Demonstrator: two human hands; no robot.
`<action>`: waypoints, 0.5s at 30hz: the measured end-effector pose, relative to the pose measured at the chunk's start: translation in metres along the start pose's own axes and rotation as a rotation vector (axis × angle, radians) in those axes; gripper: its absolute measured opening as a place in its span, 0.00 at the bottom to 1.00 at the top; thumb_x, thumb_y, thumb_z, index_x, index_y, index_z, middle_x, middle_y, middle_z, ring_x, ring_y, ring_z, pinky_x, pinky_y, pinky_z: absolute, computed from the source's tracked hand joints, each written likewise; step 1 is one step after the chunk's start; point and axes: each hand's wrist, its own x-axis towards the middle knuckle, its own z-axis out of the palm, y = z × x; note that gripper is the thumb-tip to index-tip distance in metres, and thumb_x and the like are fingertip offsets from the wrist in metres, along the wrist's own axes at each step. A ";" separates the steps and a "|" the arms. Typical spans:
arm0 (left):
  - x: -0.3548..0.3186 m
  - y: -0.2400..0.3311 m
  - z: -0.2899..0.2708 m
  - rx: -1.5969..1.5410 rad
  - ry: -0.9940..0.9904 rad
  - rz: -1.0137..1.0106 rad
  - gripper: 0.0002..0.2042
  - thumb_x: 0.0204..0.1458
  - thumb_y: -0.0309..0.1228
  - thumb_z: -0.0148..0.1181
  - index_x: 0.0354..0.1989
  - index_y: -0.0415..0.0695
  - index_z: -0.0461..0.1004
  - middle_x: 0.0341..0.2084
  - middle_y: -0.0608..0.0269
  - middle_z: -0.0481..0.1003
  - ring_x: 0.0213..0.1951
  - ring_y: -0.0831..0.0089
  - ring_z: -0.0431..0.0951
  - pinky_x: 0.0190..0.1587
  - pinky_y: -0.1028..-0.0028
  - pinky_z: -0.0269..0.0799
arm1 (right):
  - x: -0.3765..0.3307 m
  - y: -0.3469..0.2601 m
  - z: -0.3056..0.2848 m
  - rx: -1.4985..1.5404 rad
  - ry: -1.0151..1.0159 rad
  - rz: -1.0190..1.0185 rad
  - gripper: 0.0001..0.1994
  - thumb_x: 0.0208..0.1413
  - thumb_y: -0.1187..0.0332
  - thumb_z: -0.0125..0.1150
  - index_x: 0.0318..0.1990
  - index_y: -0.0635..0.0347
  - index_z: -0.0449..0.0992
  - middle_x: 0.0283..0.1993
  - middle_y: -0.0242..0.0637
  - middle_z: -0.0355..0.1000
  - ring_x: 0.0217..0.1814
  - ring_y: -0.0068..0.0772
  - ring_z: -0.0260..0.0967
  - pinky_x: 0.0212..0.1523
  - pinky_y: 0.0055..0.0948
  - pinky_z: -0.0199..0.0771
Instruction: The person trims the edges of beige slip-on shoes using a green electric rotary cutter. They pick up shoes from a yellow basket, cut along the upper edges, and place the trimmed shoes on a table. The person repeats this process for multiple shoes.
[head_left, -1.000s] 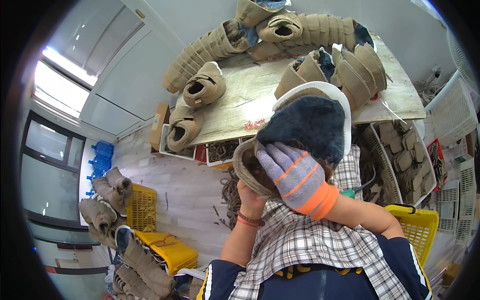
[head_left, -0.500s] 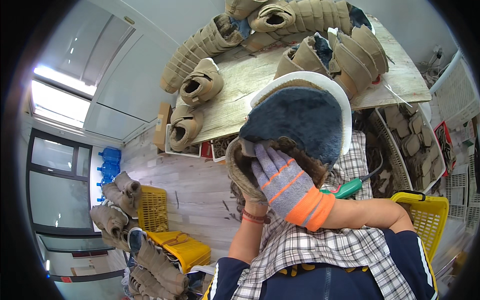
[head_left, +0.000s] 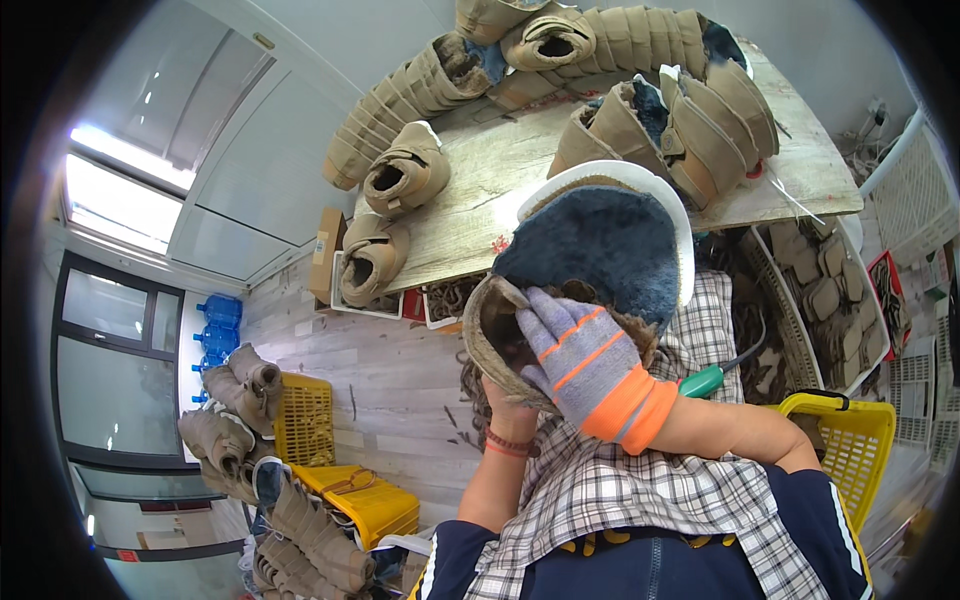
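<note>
I hold a tan shoe upper [head_left: 478, 345] with a blue fleece lining and a white rim over my lap. My bare left hand [head_left: 509, 408] grips its brown furry collar from below, most of the fingers hidden behind it. My right hand [head_left: 590, 355], in a grey and orange knit glove, is closed over the collar, fingertips at its inner edge and thumb lower down. A green-handled tool [head_left: 703, 383] with a dark cord lies beside my right wrist on the checked apron [head_left: 700, 320]; its working end is hidden.
Ahead, a wooden table [head_left: 465, 190] carries nested rows of tan shoe uppers [head_left: 620, 45] and single ones [head_left: 405, 170]. On the right are a crate of tan pieces [head_left: 830, 290] and a yellow basket [head_left: 850, 440]. Yellow baskets [head_left: 305, 418] and stacked uppers [head_left: 315, 540] stand at left.
The shoe upper has shifted slightly down and to the right and tilted. My right fingers have moved from lying across the collar to curling at its edge. The green tool's handle sits farther right.
</note>
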 end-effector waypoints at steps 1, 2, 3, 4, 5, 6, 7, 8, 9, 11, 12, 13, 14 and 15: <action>-0.005 0.002 0.010 0.029 0.021 -0.008 0.15 0.56 0.40 0.48 0.45 0.45 0.71 0.47 0.57 0.71 0.51 0.62 0.70 0.55 0.60 0.66 | 0.002 0.000 -0.005 0.040 0.013 0.022 0.26 0.46 0.64 0.63 0.52 0.68 0.68 0.56 0.51 0.63 0.54 0.48 0.63 0.54 0.42 0.63; -0.011 0.004 0.021 0.061 0.041 -0.018 0.14 0.56 0.41 0.49 0.40 0.45 0.72 0.43 0.58 0.73 0.48 0.62 0.72 0.51 0.60 0.69 | 0.005 0.002 -0.008 0.081 0.028 0.045 0.25 0.45 0.65 0.64 0.52 0.67 0.69 0.55 0.49 0.65 0.53 0.47 0.64 0.53 0.42 0.64; -0.016 0.007 0.028 0.092 0.062 -0.027 0.13 0.55 0.41 0.49 0.35 0.45 0.74 0.39 0.58 0.75 0.45 0.63 0.73 0.47 0.60 0.71 | 0.005 0.005 -0.009 0.103 0.089 0.043 0.24 0.45 0.66 0.65 0.50 0.65 0.70 0.52 0.48 0.67 0.51 0.47 0.65 0.51 0.41 0.66; -0.013 0.012 0.021 -0.008 -0.054 -0.133 0.13 0.54 0.42 0.49 0.31 0.45 0.73 0.30 0.60 0.73 0.35 0.64 0.72 0.37 0.62 0.70 | 0.006 0.010 -0.009 0.124 0.150 0.040 0.23 0.44 0.67 0.65 0.49 0.64 0.71 0.50 0.46 0.68 0.49 0.46 0.67 0.49 0.40 0.67; -0.010 0.017 0.015 -0.095 -0.160 -0.250 0.14 0.52 0.43 0.50 0.28 0.45 0.73 0.21 0.61 0.72 0.26 0.64 0.71 0.28 0.64 0.69 | 0.007 0.014 -0.010 0.145 0.211 0.038 0.21 0.43 0.67 0.66 0.47 0.63 0.72 0.47 0.45 0.70 0.47 0.46 0.68 0.47 0.39 0.69; -0.011 0.016 0.009 -0.058 -0.209 -0.223 0.14 0.52 0.43 0.50 0.29 0.45 0.73 0.17 0.61 0.70 0.22 0.64 0.70 0.25 0.65 0.67 | 0.010 0.019 -0.011 0.157 0.318 0.019 0.17 0.43 0.69 0.67 0.43 0.60 0.75 0.41 0.42 0.73 0.42 0.44 0.70 0.42 0.36 0.72; -0.012 0.015 0.013 -0.022 -0.260 -0.194 0.13 0.52 0.43 0.49 0.29 0.45 0.73 0.14 0.62 0.68 0.18 0.65 0.68 0.22 0.65 0.65 | 0.012 0.025 -0.008 0.185 0.384 0.023 0.12 0.45 0.66 0.65 0.38 0.58 0.76 0.38 0.39 0.74 0.39 0.41 0.71 0.39 0.35 0.71; -0.014 0.013 0.014 0.008 -0.251 -0.168 0.17 0.54 0.46 0.48 0.31 0.44 0.73 0.14 0.59 0.68 0.17 0.63 0.68 0.22 0.65 0.65 | 0.013 0.029 -0.008 0.230 0.411 0.035 0.11 0.44 0.67 0.66 0.36 0.58 0.76 0.36 0.39 0.74 0.37 0.41 0.71 0.37 0.35 0.72; -0.016 0.012 0.016 0.038 -0.242 -0.143 0.20 0.55 0.49 0.47 0.32 0.43 0.73 0.13 0.57 0.69 0.16 0.62 0.68 0.22 0.65 0.66 | 0.014 0.032 -0.009 0.274 0.438 0.047 0.10 0.43 0.69 0.67 0.34 0.58 0.76 0.34 0.38 0.74 0.35 0.41 0.71 0.36 0.35 0.72; -0.020 0.012 0.020 0.094 -0.289 -0.151 0.24 0.56 0.54 0.45 0.33 0.42 0.73 0.14 0.55 0.70 0.17 0.61 0.69 0.22 0.64 0.66 | 0.015 0.039 -0.008 0.381 0.462 0.084 0.08 0.42 0.72 0.67 0.32 0.58 0.77 0.31 0.38 0.74 0.33 0.40 0.72 0.34 0.34 0.72; -0.021 0.011 0.022 0.117 -0.292 -0.142 0.29 0.55 0.58 0.43 0.34 0.40 0.73 0.16 0.52 0.71 0.18 0.60 0.70 0.23 0.64 0.67 | 0.016 0.041 -0.008 0.435 0.475 0.103 0.08 0.41 0.74 0.67 0.31 0.58 0.77 0.30 0.38 0.74 0.33 0.40 0.72 0.34 0.33 0.72; -0.024 0.011 0.026 0.168 -0.252 -0.140 0.26 0.55 0.55 0.43 0.33 0.40 0.72 0.14 0.56 0.68 0.17 0.62 0.68 0.22 0.65 0.66 | 0.015 0.042 -0.008 0.456 0.492 0.125 0.07 0.41 0.75 0.67 0.30 0.58 0.77 0.30 0.38 0.74 0.32 0.40 0.72 0.33 0.32 0.72; -0.027 0.010 0.031 0.219 -0.212 -0.138 0.22 0.56 0.51 0.44 0.33 0.41 0.72 0.12 0.59 0.65 0.16 0.64 0.66 0.21 0.66 0.64 | 0.015 0.042 -0.008 0.477 0.510 0.147 0.07 0.40 0.77 0.67 0.29 0.59 0.77 0.29 0.38 0.74 0.31 0.40 0.73 0.32 0.31 0.72; -0.029 0.010 0.034 0.270 -0.172 -0.136 0.19 0.56 0.47 0.44 0.32 0.42 0.71 0.10 0.62 0.62 0.15 0.66 0.63 0.20 0.67 0.63 | 0.015 0.042 -0.008 0.497 0.528 0.169 0.07 0.40 0.78 0.67 0.29 0.59 0.77 0.28 0.39 0.74 0.30 0.40 0.73 0.31 0.30 0.72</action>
